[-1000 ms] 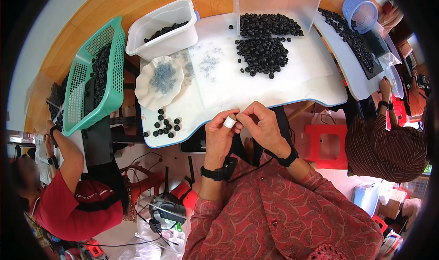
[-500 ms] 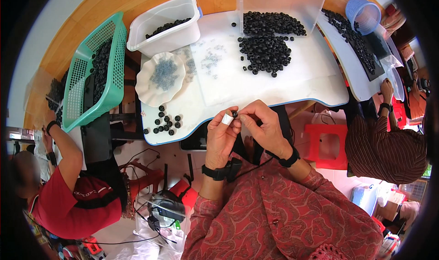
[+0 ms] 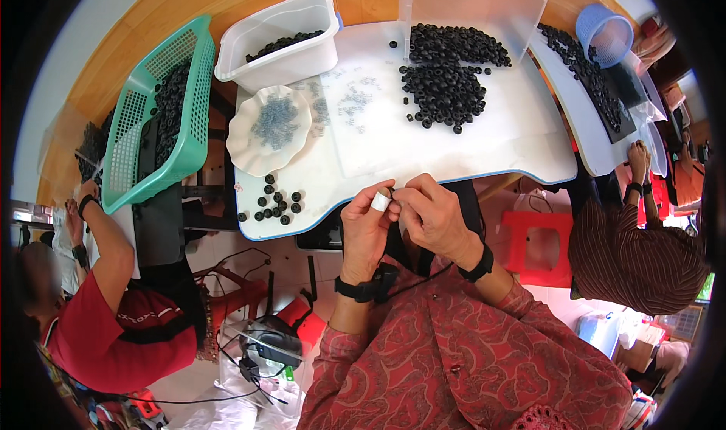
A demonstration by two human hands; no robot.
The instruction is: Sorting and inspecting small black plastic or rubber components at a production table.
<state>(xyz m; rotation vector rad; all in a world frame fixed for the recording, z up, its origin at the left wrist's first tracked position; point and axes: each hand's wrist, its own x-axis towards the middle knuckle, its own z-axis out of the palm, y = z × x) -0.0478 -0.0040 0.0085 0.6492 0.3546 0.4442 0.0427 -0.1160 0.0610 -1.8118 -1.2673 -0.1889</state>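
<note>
Just off the table's near edge, my left hand (image 3: 364, 235) is closed, pinching a small round black part (image 3: 392, 192) between thumb and fingertips. White tape (image 3: 380, 201) wraps one of its digits. My right hand (image 3: 440, 220) meets it there, thumb and forefinger pressed together at the same part. Fingers hide most of the part, and whether a tiny clear piece is held too cannot be made out. On the white table (image 3: 454, 158), several similar loose black parts (image 3: 281, 205) lie at the left front. A scalloped cream dish (image 3: 243, 149) holds small clear pieces (image 3: 277, 124).
A heap of black parts (image 3: 448, 97) spills from a clear box (image 3: 484, 3) at the back. A white tub (image 3: 276, 76) and a green basket (image 3: 198, 139) stand left. Co-workers sit on both sides; a red stool (image 3: 538, 222) is at right.
The black part, plainly visible between my fingertips before, is now mostly covered by my right fingers, which have closed in on it. The view has shifted slightly.
</note>
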